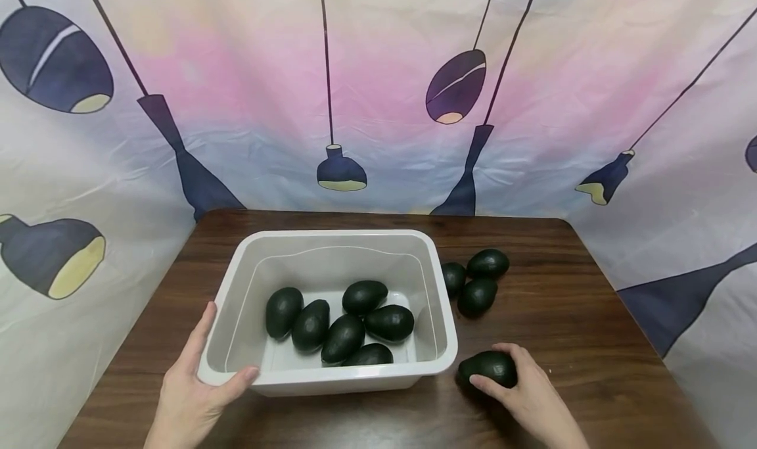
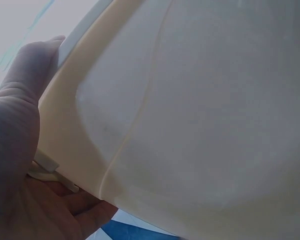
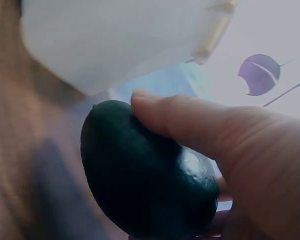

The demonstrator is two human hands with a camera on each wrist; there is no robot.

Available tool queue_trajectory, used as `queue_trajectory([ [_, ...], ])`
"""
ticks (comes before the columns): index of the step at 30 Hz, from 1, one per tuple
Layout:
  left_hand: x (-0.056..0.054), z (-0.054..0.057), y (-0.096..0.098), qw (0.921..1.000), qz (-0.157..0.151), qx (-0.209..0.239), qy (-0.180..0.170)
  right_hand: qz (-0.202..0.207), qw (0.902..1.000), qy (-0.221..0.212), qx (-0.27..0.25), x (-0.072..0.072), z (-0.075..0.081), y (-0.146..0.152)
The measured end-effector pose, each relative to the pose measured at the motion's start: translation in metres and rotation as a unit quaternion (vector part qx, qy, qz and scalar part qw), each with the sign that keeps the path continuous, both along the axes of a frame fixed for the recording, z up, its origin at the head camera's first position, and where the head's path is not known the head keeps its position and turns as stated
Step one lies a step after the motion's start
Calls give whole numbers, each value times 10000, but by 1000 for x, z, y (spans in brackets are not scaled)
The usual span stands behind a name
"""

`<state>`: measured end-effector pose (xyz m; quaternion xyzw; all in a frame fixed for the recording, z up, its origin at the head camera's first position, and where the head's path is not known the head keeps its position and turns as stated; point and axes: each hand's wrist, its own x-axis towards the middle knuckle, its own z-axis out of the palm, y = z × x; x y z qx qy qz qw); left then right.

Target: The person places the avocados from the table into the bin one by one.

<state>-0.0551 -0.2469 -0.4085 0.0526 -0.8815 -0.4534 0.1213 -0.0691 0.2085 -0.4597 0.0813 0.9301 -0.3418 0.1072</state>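
Observation:
A white plastic tub (image 1: 349,382) stands on the table, with several dark green avocados (image 1: 311,325) lying on its floor. My left hand (image 1: 192,386) grips the tub's near left corner, thumb along the front rim and fingers along the left side. Seen from the left wrist, the fingers (image 2: 92,215) reach below the tub's rim. To the right of the tub, my right hand (image 1: 529,386) holds one avocado (image 1: 491,368) between thumb and fingers. The right wrist view shows the thumb (image 3: 175,117) lying across this avocado (image 3: 140,170), the tub's wall (image 3: 105,40) beyond it.
Three more avocados (image 1: 478,298) lie grouped on the table close to the tub's right side. Brown wood-grain tabletop (image 1: 568,304) extends around the tub. Behind the table hangs a pastel cloth (image 1: 254,74) printed with dark lamps.

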Motion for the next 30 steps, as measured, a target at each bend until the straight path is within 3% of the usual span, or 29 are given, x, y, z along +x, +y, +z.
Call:
queue_trajectory([
  [6, 0, -1, 0, 10000, -60, 66, 28, -355, 9984, 431, -52, -2, 19, 5],
  [11, 0, -2, 0, 9997, -130, 104, 180, -694, 9931, 728, -599, -3, 38, 5],
  [18, 1, -2, -1, 9997, -39, 111, 224, -730, 9721, 1931, -1113, -9, 68, -15],
  [22, 2, 0, -1, 9998, -29, 84, 157, -399, 9492, 2718, -1534, -18, 85, -38],
  [27, 2, 2, -1, 10000, -10, 74, 14, 800, 9184, 3430, -1803, -24, 100, -66],
  [30, 2, 2, 1, 9999, -38, 96, 28, 1116, 9009, 3728, -1923, -26, 100, -72],
])
